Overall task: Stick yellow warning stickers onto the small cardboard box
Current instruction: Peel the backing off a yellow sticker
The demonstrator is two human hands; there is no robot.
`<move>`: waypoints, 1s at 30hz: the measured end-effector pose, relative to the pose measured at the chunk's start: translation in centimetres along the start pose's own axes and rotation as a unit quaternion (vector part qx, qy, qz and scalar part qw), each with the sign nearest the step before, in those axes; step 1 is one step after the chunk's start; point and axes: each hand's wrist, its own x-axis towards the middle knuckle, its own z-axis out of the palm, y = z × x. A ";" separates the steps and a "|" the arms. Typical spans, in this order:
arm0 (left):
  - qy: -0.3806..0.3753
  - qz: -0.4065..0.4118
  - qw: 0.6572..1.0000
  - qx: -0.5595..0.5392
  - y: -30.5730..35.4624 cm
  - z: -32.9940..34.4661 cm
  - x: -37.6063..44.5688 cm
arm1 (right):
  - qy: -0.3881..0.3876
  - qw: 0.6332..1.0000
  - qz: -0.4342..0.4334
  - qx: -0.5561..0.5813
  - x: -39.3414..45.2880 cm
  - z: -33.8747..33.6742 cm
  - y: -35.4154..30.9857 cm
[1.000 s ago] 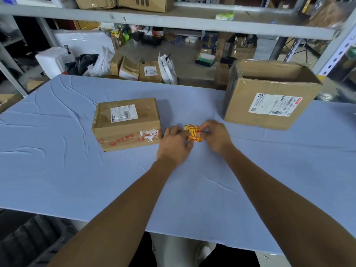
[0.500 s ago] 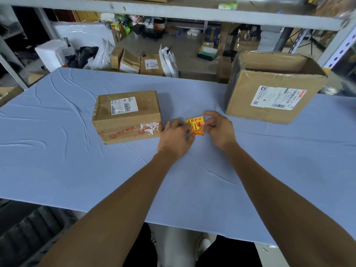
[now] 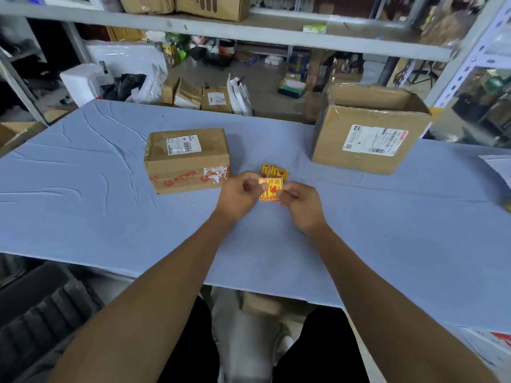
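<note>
The small cardboard box [image 3: 186, 158] lies on the blue table [image 3: 83, 211], taped shut, with a white label on top and red print on its front. To its right, a little above the table, I hold one yellow warning sticker [image 3: 270, 189] between both hands. My left hand [image 3: 239, 196] pinches its left edge and my right hand [image 3: 300, 204] pinches its right edge. A small pile of more yellow stickers [image 3: 274, 170] lies on the table just behind the held one.
A larger open cardboard box [image 3: 367, 134] with a shipping label stands at the back right. White paper [image 3: 497, 167] lies at the right edge. Behind the table are several parcels and bags on the floor. A metal shelf [image 3: 249, 31] runs overhead.
Both hands have lifted one sticker off the pile and drawn it toward me. The rest of the pile stays on the table behind it.
</note>
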 end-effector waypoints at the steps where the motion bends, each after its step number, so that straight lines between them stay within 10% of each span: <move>1: 0.002 0.006 1.000 -0.001 -0.3 -0.4 -0.5 | -0.012 1.000 -0.004 -0.005 -0.5 0.6 -0.1; 13: 0.113 -0.006 0.992 -0.061 -2.3 -6.7 -6.3 | -0.076 0.992 -0.088 -0.041 -3.0 8.6 -2.6; 30: 0.158 0.075 0.978 0.118 -2.2 -6.0 -7.1 | -0.110 0.993 -0.031 -0.020 -4.4 7.4 -3.6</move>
